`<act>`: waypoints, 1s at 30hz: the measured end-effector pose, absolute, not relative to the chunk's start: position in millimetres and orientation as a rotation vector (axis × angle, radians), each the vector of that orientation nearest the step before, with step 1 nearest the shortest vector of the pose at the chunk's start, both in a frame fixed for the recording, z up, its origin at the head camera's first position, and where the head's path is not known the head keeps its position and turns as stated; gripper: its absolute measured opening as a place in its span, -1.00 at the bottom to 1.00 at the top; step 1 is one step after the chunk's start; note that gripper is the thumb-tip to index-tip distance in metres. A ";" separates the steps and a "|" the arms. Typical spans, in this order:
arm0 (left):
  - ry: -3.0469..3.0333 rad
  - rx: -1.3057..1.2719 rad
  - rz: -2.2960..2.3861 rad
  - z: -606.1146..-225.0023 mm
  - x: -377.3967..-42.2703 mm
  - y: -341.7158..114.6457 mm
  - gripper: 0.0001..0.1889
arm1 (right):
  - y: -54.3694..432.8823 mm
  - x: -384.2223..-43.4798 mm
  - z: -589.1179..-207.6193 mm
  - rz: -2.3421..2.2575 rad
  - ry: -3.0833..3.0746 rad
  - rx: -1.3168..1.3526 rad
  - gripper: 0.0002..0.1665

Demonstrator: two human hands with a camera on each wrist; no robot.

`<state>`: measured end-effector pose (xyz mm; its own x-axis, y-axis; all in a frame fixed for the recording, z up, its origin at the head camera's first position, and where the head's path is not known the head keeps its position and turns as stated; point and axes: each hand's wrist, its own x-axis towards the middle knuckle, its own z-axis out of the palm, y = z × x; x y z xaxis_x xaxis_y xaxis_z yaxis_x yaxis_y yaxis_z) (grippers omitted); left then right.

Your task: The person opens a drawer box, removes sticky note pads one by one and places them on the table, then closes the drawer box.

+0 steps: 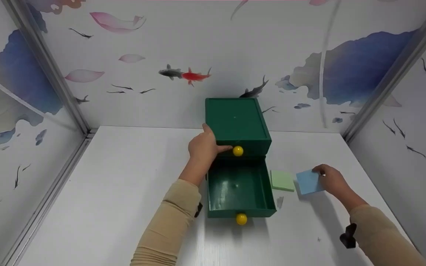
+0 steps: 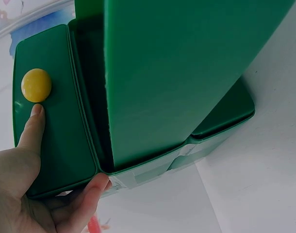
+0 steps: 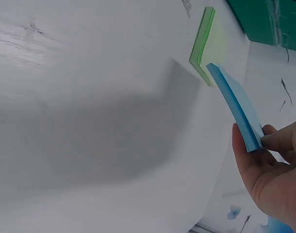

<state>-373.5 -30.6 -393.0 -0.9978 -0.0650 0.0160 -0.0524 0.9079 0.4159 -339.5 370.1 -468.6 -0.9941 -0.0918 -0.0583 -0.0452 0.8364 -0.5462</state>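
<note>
A small green drawer cabinet [image 1: 237,118] stands against the back wall, its lower drawer [image 1: 235,190] pulled out and showing a bare inside. My left hand [image 1: 202,147] holds the cabinet's left front corner. In the left wrist view, its thumb [image 2: 34,128] lies on the upper drawer front just by the yellow knob [image 2: 36,85], and the other fingers bend against the side. My right hand [image 1: 332,180] pinches a blue sticky note pad [image 1: 310,181] by its edge, above the table. Beside the open drawer lies a light green sticky note pad [image 1: 282,180].
The white table [image 1: 124,192] is bounded by a back wall [image 1: 183,33] and side walls printed with fish and petals. A second yellow knob [image 1: 241,219] sticks out from the lower drawer's front. Small grey marks [image 1: 280,202] show on the tabletop.
</note>
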 end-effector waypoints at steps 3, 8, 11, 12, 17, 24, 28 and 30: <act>-3.036 0.098 -0.669 -394.3 -373.6 -31.0 0.30 | 372.0 -342.5 -476.1 -0.900 2.911 -0.073 -0.58; -3.037 0.103 -0.712 -396.0 -373.7 -30.8 0.30 | 375.7 -347.2 -486.9 -0.930 2.899 -0.026 -0.54; -3.034 0.109 -0.707 -396.5 -373.7 -30.3 0.30 | 378.2 -349.6 -492.0 -0.950 2.892 -0.002 -0.53; -3.033 0.109 -0.700 -396.6 -373.7 -30.1 0.30 | 379.0 -350.5 -493.7 -0.960 2.889 0.007 -0.52; -3.029 0.102 -0.674 -397.0 -374.6 -29.8 0.30 | 382.0 -354.9 -501.0 -1.016 2.871 0.065 -0.50; -3.017 0.103 -0.666 -397.4 -375.8 -30.6 0.30 | 380.5 -362.4 -512.1 -1.009 2.836 0.190 -0.36; -3.033 0.108 -0.662 -395.3 -375.9 -30.7 0.30 | 377.6 -365.7 -516.5 -1.012 2.837 0.252 -0.31; -3.042 0.110 -0.667 -394.3 -376.1 -30.7 0.31 | 376.3 -367.0 -518.3 -1.017 2.841 0.269 -0.32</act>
